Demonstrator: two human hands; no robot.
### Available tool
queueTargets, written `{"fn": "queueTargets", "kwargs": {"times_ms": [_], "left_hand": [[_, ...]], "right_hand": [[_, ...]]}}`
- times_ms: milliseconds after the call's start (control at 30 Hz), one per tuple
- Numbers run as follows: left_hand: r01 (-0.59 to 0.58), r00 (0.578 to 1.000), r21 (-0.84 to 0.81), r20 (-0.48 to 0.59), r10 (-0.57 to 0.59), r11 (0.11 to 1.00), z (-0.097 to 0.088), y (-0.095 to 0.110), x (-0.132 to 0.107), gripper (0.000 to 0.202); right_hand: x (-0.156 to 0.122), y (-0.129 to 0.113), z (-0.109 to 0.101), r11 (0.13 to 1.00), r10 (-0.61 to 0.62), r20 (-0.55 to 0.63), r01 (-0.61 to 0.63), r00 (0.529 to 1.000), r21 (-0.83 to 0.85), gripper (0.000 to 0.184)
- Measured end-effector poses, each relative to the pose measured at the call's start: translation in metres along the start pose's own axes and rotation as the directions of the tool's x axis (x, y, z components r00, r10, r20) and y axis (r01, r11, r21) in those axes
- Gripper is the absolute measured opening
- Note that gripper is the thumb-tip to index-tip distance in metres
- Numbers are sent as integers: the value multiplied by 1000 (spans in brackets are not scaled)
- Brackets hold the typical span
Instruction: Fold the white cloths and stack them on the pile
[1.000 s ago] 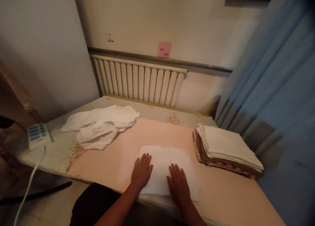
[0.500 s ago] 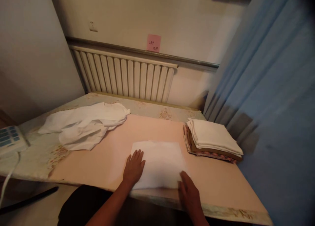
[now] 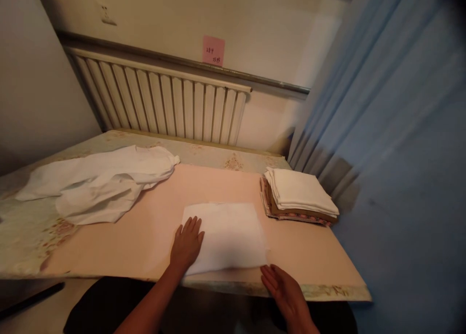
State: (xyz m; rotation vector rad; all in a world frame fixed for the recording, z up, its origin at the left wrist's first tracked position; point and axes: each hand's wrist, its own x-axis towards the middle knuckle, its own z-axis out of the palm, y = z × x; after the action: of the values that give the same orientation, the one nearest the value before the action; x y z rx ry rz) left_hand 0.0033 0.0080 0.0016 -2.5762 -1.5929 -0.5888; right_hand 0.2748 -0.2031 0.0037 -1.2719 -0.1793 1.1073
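A folded white cloth lies flat on the pink table cover near the front edge. My left hand rests palm down on the cloth's left side, fingers stretched out. My right hand hovers at the table's front edge, just off the cloth's near right corner, palm turned up and fingers extended, holding nothing.
A crumpled pile of white cloths lies at the left. A stack of folded cloths sits at the right rear. A radiator runs along the wall behind, with a pink note above. A blue curtain hangs at the right.
My right hand slid off the cloth toward its near right corner and turned palm up at the table edge. The left hand stayed on the cloth. The view shifted right.
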Motion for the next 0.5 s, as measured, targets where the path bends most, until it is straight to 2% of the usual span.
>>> {"fn": "queueTargets", "kwargs": {"times_ms": [100, 200, 300, 367, 433, 500], "left_hand": [[3, 1000, -2, 0, -3, 1000, 0, 0, 0, 49], [3, 1000, -16, 4, -3, 1000, -1, 0, 0, 48], [14, 1000, -31, 27, -13, 999, -3, 2, 0, 49], [53, 998, -40, 37, -51, 998, -5, 3, 0, 49], [134, 991, -53, 34, -132, 990, -8, 3, 0, 50], [236, 972, -90, 40, -233, 968, -13, 0, 2, 50]], "right_hand": [[10, 4, 1, 999, -32, -2, 32, 999, -19, 38], [17, 4, 6, 999, -38, -62, 41, 997, 36, 38], [21, -4, 17, 989, 62, -100, -48, 993, 143, 42], [23, -12, 25, 981, 135, -89, -121, 987, 150, 46], [27, -20, 33, 991, 131, -76, -130, 988, 28, 47], [33, -27, 39, 975, 41, -44, -50, 998, -215, 46]]}}
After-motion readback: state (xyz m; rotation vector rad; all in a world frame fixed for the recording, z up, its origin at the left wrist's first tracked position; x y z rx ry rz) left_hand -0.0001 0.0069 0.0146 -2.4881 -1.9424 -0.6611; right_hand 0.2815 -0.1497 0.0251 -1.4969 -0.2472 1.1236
